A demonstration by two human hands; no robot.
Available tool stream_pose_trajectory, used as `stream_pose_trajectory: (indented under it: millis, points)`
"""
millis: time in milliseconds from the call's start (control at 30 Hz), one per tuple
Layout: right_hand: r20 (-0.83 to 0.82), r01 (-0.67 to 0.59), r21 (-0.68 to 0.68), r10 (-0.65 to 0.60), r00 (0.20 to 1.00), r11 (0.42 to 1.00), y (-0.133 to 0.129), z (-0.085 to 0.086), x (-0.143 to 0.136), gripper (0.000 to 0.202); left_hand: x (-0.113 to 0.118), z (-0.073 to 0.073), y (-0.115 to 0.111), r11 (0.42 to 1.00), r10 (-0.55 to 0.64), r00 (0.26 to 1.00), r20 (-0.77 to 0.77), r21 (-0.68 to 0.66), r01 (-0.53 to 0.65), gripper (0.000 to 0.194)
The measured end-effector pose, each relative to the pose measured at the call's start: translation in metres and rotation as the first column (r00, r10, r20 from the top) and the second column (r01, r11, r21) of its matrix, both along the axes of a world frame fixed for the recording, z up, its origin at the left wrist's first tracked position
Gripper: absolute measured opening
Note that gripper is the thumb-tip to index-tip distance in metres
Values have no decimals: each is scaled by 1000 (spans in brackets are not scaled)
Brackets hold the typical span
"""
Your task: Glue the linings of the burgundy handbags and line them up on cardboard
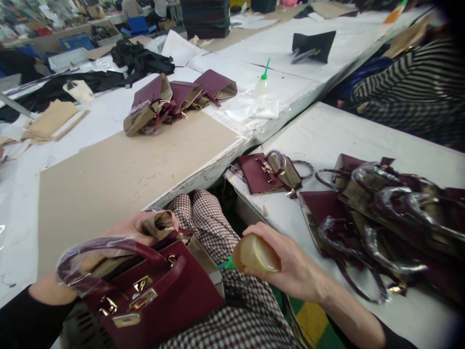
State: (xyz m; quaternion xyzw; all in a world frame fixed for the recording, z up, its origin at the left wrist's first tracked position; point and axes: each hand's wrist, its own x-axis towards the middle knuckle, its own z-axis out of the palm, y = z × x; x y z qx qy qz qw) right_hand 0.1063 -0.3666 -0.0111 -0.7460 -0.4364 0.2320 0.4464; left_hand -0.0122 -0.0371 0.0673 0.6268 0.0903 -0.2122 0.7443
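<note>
A burgundy handbag (181,291) with gold hardware rests on my lap, its handle wrapped in clear plastic. My left hand (127,232) reaches behind that handle and grips the bag's top edge near the folded beige lining. In my right hand (279,264) is a translucent glue bottle (257,254) of yellowish liquid, tipped sideways. Its green nozzle points at the open side of the bag, close to the beige inner gusset; whether the tip touches is unclear.
Several burgundy bags (363,213) pile up on the right table (327,131), with one bag (254,174) apart. More bags (214,85) lie on the left table beyond a beige board (138,169). Another bottle (261,87) stands there. A person in stripes (417,77) sits at right.
</note>
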Motion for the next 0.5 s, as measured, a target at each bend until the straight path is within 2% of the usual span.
stream_pose_trajectory:
  millis: [67,167,233,333,433,500]
  points:
    - [-5,24,2,-23,1000,1000,-1,-2,0,51,1,-12,14,993,-120,992,-40,-3,120,33]
    - [-34,43,-46,-45,998,998,-1,-1,-1,49,0,-17,24,971,-189,981,-33,145,192,27]
    - [-66,47,-79,-52,996,996,-1,1,-1,48,-2,-11,21,959,-207,978,-24,195,207,27]
    - [-134,63,-99,-76,988,993,1,5,0,44,-9,7,12,934,-259,966,-9,251,253,28]
    - [-287,103,-82,-122,950,991,1,7,3,36,-17,24,9,848,-369,928,49,426,315,18]
    - [-434,163,-36,-162,886,986,-1,5,5,34,-23,35,12,772,-435,894,112,556,306,12]
